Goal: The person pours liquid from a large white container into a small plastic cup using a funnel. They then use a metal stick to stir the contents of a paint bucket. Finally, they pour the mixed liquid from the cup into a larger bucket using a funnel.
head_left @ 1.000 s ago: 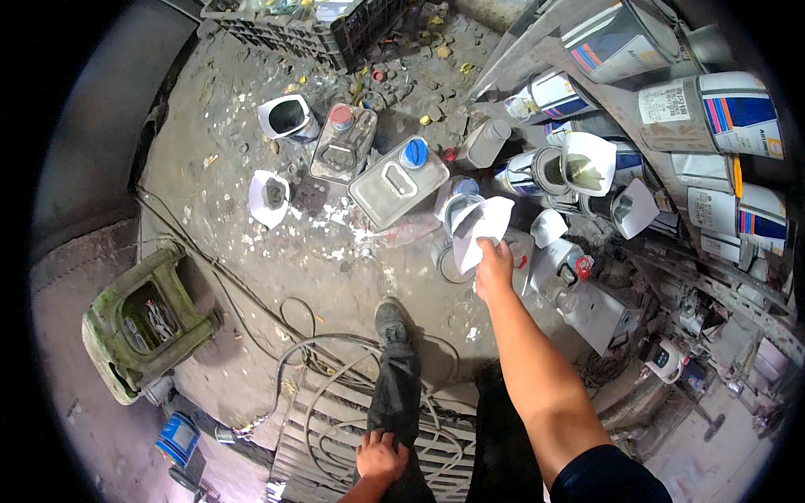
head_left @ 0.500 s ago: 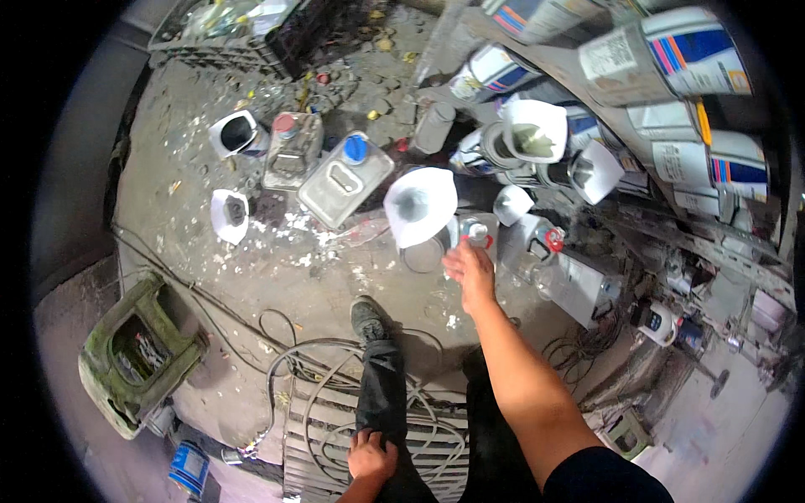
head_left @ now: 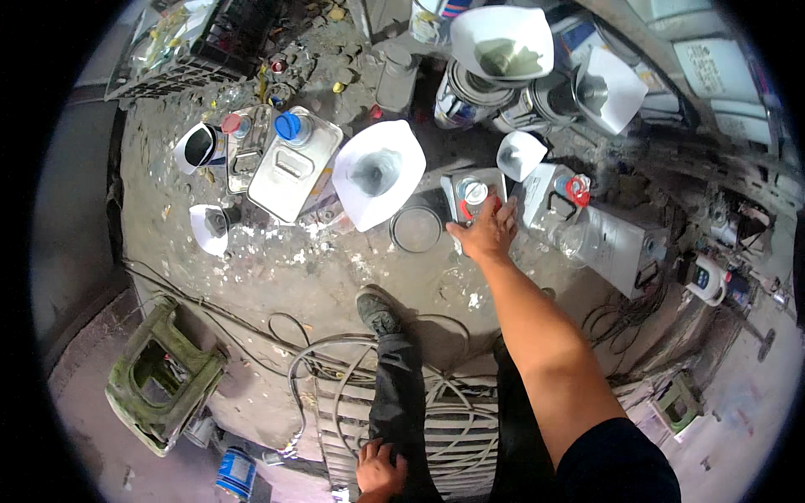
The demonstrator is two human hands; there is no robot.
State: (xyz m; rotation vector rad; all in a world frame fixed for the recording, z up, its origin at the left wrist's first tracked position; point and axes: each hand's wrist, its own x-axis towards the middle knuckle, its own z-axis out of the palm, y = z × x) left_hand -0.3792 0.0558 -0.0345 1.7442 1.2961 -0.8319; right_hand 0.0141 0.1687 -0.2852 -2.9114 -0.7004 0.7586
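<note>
My right hand [head_left: 484, 235] reaches forward and grips the near side of a small rectangular tin can [head_left: 471, 192] with an open round mouth and a red ring at its top. To the left of that can, a large white funnel [head_left: 377, 172] stands apart from the hand, and a round dark lid [head_left: 417, 228] lies on the ground between them. My left hand [head_left: 379, 469] rests with fingers apart on my dark trouser leg at the bottom edge and holds nothing.
Flat tins with a blue cap [head_left: 293, 163] and a red cap [head_left: 239, 142] lie to the left, with small white funnels [head_left: 210, 226] nearby. More funnels [head_left: 501, 42] and cans crowd the right. Cables [head_left: 335, 369] loop by my shoe; a green stool [head_left: 163, 381] stands at the lower left.
My right hand let go of the large white funnel, which now stands to the left, and moved onto the small tin can. The view shifted closer to the cans.
</note>
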